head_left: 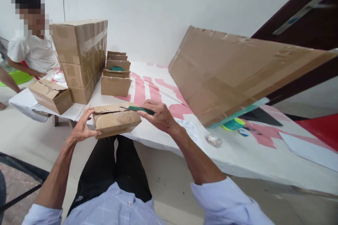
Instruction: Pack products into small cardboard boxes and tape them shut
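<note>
A small cardboard box (118,123) rests at the near edge of the cloth-covered table, in front of my lap. My left hand (83,128) grips its left end, thumb low on the side and fingers at the top edge. A dark gap with ragged edges runs along the top of the box. In my right hand (160,116) is a green-handled utility knife (141,109). Its blade points left and lies over the top of the box near the right end of the gap. Whether the blade touches the cardboard I cannot tell.
Stacked cardboard boxes (79,52) stand at the left, with another closed box (50,95) beside them. Behind my box is a row of open boxes (116,86). A large cardboard sheet (232,70) leans at the right, near a tape roll (233,124). A person (34,52) sits far left.
</note>
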Demonstrator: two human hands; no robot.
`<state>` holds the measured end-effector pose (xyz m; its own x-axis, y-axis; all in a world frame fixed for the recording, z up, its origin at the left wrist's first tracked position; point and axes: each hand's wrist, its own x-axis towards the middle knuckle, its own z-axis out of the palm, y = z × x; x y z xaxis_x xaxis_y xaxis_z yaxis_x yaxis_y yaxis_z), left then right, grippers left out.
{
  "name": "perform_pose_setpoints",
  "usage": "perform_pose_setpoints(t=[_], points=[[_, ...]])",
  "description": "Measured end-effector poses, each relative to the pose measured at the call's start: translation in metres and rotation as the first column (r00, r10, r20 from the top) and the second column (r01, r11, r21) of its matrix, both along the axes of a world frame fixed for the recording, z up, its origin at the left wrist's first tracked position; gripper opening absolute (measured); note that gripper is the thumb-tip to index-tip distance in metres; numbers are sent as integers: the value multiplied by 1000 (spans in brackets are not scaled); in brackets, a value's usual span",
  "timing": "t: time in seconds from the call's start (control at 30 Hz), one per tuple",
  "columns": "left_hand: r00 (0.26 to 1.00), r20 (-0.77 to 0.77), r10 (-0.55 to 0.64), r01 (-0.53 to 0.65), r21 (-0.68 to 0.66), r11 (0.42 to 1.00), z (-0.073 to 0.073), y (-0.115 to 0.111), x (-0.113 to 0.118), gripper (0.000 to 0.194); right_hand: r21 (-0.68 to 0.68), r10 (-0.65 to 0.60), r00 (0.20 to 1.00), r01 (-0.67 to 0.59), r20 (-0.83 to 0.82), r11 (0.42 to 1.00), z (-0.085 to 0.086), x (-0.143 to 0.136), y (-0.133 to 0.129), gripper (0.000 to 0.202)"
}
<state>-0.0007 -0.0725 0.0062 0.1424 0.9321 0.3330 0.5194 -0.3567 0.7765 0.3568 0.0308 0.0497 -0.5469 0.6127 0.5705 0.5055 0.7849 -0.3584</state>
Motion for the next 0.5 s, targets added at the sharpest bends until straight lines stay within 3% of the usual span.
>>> perform_pose_setpoints(t=[0.07,0.13,0.27,0.4,0.5], points=[[1000,-21,-3,3,19,1000,3,0,4,86,60,88,984,-98,156,993,30,-20,-14,30],[999,-39,-7,8,30,1000,6,-1,8,86,110,98,947,-137,304,985,49,-38,-21,29],[997,-76,-9,13,58,998,9,-3,9,84,185,11,869,-117,494,976,63,-57,-19,28],[997,-81,6,-1,63,998,7,-5,4,85,177,-93,789,-21,607,984,64,-36,-6,30],[998,-65,4,-2,35,999,7,-6,0,92,162,-164,817,88,553,983,59,2,8,30]])
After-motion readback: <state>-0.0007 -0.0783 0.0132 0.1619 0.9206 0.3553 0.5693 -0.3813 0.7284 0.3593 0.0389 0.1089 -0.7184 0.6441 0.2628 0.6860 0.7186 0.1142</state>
